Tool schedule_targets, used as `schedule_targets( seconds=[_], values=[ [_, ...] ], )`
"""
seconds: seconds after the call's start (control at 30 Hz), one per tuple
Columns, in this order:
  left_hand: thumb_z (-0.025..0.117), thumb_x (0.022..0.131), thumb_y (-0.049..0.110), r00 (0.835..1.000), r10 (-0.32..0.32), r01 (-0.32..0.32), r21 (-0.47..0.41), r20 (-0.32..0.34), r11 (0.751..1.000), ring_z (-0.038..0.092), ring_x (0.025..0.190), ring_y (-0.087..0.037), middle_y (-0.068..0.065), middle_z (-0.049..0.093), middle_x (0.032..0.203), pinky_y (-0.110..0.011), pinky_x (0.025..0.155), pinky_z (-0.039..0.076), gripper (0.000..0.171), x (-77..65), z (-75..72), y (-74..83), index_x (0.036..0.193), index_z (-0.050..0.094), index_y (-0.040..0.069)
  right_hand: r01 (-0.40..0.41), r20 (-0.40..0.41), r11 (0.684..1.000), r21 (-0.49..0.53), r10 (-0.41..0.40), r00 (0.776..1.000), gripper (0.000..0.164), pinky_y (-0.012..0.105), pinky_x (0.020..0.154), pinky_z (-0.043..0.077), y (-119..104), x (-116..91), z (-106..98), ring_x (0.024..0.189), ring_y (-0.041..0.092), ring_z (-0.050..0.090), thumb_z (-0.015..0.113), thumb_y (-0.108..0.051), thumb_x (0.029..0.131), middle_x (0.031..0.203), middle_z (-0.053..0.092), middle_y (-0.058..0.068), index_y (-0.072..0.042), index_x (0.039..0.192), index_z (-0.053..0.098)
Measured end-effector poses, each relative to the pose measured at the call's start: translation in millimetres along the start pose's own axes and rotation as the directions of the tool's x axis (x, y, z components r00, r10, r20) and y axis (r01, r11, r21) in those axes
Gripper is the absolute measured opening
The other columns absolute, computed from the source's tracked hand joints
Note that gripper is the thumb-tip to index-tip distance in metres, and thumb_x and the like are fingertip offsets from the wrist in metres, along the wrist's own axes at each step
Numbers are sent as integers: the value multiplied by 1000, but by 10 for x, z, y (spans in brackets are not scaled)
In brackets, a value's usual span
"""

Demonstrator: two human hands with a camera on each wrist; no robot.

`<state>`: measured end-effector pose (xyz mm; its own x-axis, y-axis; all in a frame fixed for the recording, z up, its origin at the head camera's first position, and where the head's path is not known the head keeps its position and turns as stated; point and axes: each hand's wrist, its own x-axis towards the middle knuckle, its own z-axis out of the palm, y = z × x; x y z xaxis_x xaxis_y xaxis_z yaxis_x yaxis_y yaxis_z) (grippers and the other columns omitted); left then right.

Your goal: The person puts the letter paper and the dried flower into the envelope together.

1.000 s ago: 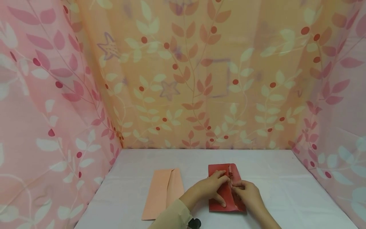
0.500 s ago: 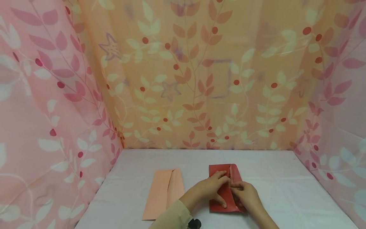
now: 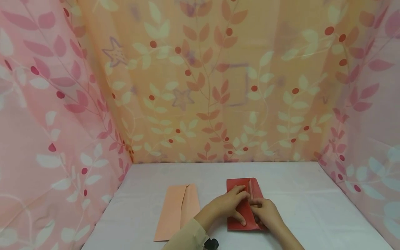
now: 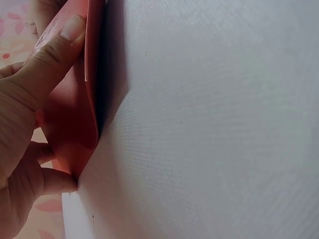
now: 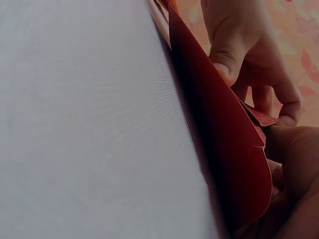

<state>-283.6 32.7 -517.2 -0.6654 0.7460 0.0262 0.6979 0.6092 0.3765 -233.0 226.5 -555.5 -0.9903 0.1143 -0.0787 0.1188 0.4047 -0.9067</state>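
A red envelope (image 3: pixel 242 205) lies on the white table, its long opening turned toward the right. My left hand (image 3: pixel 229 206) rests spread across its front panel. The left thumb (image 4: pixel 52 57) presses on the red paper, while a bent left finger (image 5: pixel 289 107) touches the raised edge at the opening. My right hand (image 3: pixel 267 211) is at that opening with its fingers bent, their tips tucked inside past the edge. The flap (image 5: pixel 227 139) lies beneath the right hand. I cannot tell whether the hidden right fingertips pinch anything.
A peach envelope (image 3: pixel 172 211) lies to the left, with the left sleeve (image 3: pixel 189 236) over its lower corner. The white table (image 3: pixel 300 184) ends at patterned curtains (image 3: pixel 200 104) at the back and both sides. A black object (image 3: pixel 211 244) sits by the left cuff.
The right fingers have slipped further into the opening, toward the left. A small brownish patch seen in the opening a second ago no longer shows. The left hand stays in place.
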Motion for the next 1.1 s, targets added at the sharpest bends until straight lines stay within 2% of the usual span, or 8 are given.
schedule_targets(
  seconds=[0.13, 0.3, 0.43, 0.7, 0.83, 1.1],
  values=[
    [88, 66, 60, 1000, 1, -1, 15, 0, 1000, 36, 148, -17, 2, 30, 165, -37, 106, 50, 84, -7, 4, 5, 138, 49, 39, 10, 11, 1000, -15, -10, 1000, 27, 26, 46, 47, -32, -12, 17, 54, 15, 58, 77, -10, 85, 82, 74, 5, -1, 111, 75],
    [87, 68, 60, 1000, -1, 1, 3, 9, 1000, 31, 152, -20, 3, 28, 166, -36, 109, 48, 84, -13, 36, -2, 139, 48, 39, 28, 24, 998, -64, -26, 999, 31, 27, 51, 50, -50, -47, 22, 61, 16, 62, 80, -12, 83, 81, 73, 4, 0, 112, 76],
    [87, 68, 61, 1000, -1, 1, 1, 16, 1000, 33, 150, -18, 3, 28, 166, -34, 108, 48, 84, -12, 57, -9, 138, 48, 39, 28, 28, 996, -87, -26, 999, 30, 27, 51, 50, -30, -45, 29, 61, 16, 62, 80, -12, 83, 80, 72, 3, -2, 111, 76],
    [86, 68, 61, 1000, -16, 16, -2, 19, 1000, 29, 153, -22, 6, 25, 167, -40, 107, 49, 81, 17, 37, -25, 137, 48, 43, 111, 11, 962, -251, -111, 994, 29, 30, 68, 49, -69, -4, 13, 79, 14, 60, 81, -11, 77, 89, 76, 0, -11, 106, 80],
    [87, 68, 59, 1000, -17, 17, -15, 23, 1000, 32, 151, -20, 5, 26, 167, -39, 107, 50, 82, 20, 30, -29, 138, 48, 42, 109, 16, 964, -242, -108, 994, 29, 30, 69, 51, -72, 0, 16, 80, 13, 62, 81, -12, 79, 90, 77, 0, -9, 108, 79],
    [88, 68, 58, 1000, -23, 23, -4, 19, 1000, 27, 155, -26, 6, 26, 167, -40, 108, 49, 83, 21, 30, -29, 138, 48, 43, 83, 1, 970, -227, -85, 996, 31, 30, 69, 52, -36, 22, 39, 79, 12, 64, 81, -15, 80, 85, 77, -2, -9, 110, 79]
  ],
)
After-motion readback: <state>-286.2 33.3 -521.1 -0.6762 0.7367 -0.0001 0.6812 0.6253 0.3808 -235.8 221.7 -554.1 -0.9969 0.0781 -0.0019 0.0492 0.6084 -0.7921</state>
